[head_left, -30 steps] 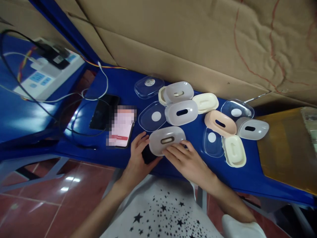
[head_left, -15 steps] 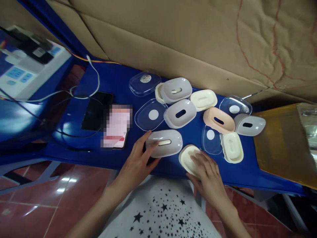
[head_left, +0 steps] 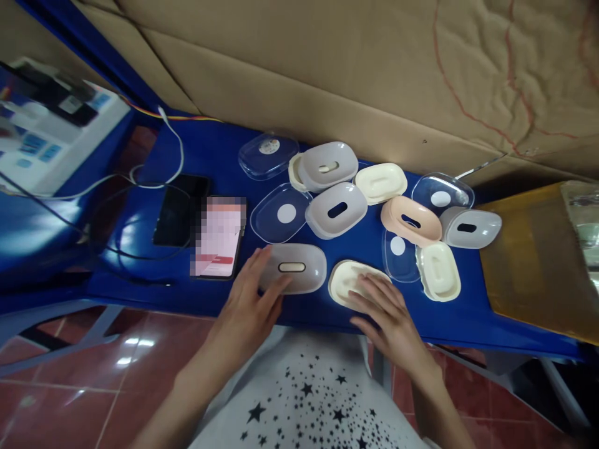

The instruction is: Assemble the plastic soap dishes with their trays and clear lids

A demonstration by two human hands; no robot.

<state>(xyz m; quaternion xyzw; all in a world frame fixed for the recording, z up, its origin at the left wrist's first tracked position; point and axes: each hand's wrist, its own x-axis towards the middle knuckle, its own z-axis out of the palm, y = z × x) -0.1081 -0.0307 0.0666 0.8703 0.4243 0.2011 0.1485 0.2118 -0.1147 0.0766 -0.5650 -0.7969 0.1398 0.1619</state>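
Note:
My left hand (head_left: pixel 250 299) lies with fingers stretched over the near left edge of a grey oval box part (head_left: pixel 296 268) with a slot in its top, lying on the blue table (head_left: pixel 215 153). My right hand (head_left: pixel 384 305) rests flat, fingers spread, on a cream oval tray (head_left: pixel 344 280) just to the right of the grey part. Neither hand grips anything.
Further back lie several more oval box parts in grey (head_left: pixel 336 211), cream (head_left: pixel 380 182) and pink (head_left: pixel 410 221), and clear lids (head_left: pixel 279 213). Two phones (head_left: pixel 218 237) with cables sit at the left. A brown cardboard wall (head_left: pixel 327 75) backs the table; a yellow bag (head_left: pixel 538 262) lies at the right.
My right hand left the grey part and now lies on a cream tray that appeared beside it. My left hand has moved onto the grey part's near edge.

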